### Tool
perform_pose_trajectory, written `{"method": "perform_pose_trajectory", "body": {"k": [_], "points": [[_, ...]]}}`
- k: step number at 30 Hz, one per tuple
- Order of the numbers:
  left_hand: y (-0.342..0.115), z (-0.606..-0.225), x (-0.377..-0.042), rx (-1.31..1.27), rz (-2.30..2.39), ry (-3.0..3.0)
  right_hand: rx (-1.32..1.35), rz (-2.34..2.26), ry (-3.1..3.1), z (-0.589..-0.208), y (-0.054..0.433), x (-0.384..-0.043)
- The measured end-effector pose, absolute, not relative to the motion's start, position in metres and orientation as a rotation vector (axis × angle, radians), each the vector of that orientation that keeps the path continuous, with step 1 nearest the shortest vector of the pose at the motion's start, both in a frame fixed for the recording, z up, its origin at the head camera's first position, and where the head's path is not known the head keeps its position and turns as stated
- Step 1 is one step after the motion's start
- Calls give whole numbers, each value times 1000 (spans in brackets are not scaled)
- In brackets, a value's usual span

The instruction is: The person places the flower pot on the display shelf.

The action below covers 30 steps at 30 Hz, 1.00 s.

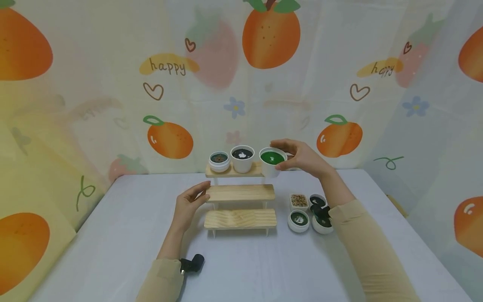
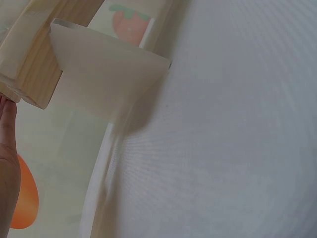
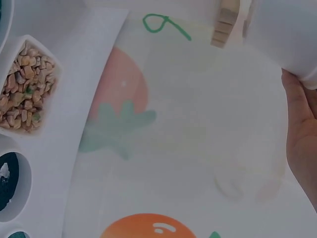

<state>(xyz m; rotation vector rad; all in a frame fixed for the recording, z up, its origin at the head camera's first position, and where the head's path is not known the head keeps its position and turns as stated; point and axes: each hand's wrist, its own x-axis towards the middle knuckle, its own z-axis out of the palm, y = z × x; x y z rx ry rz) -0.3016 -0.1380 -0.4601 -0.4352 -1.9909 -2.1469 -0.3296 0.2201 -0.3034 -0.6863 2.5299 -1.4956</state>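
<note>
My right hand [image 1: 305, 158] grips a white cup [image 1: 269, 169] with a green surface inside, its thumb and fingers around the right side. The cup overlaps the right end of the top tier of a three-tier wooden stand [image 1: 241, 193]. In the right wrist view the white cup [image 3: 287, 37] shows at upper right, close by a wooden board end. My left hand [image 1: 185, 206] holds the left end of the middle tier. On the top tier sit a white cup [image 1: 242, 163] with a dark surface and a low round white pot [image 1: 219, 165].
Right of the stand, a square white pot of pebbles [image 1: 299, 201] stands by a round pot [image 1: 298, 221] and two more dark-filled pots, partly covered by the right wrist camera. A white cloth [image 1: 241, 268] covers the table. Behind hangs a fruit-printed curtain [image 1: 264, 92].
</note>
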Motion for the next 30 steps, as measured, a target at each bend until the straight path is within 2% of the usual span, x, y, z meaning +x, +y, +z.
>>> {"method": "perform_pose_trajectory", "body": {"k": [30], "points": [[-139,-460,-301,-410,-2145,-2012,-642,-1546,2532,-304,207,-346]]}}
